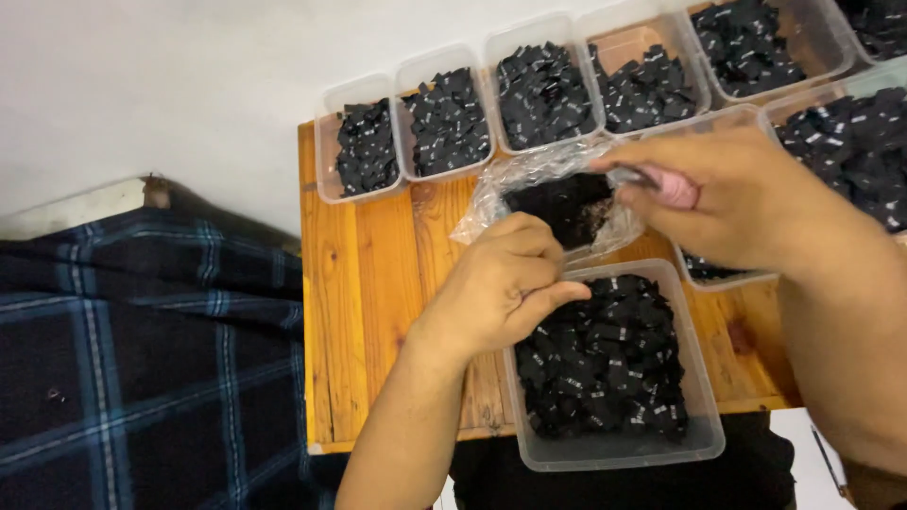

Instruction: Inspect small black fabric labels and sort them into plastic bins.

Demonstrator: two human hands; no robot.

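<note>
Clear plastic bag [529, 184] of black tags sits pinched open over the counter [378, 283] by the left hand [501, 283], its grip clenched on the rim, so the right hand [727, 194], clasping a pink tool [675, 187], can reach in above the tub [614, 368].

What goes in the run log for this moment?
left hand: gripping plastic bag | right hand: holding pink tool at bag | front tub: black labels

left hand [501, 283] bare, no rings; right hand [727, 198] bare, forearms unsleeved
</note>
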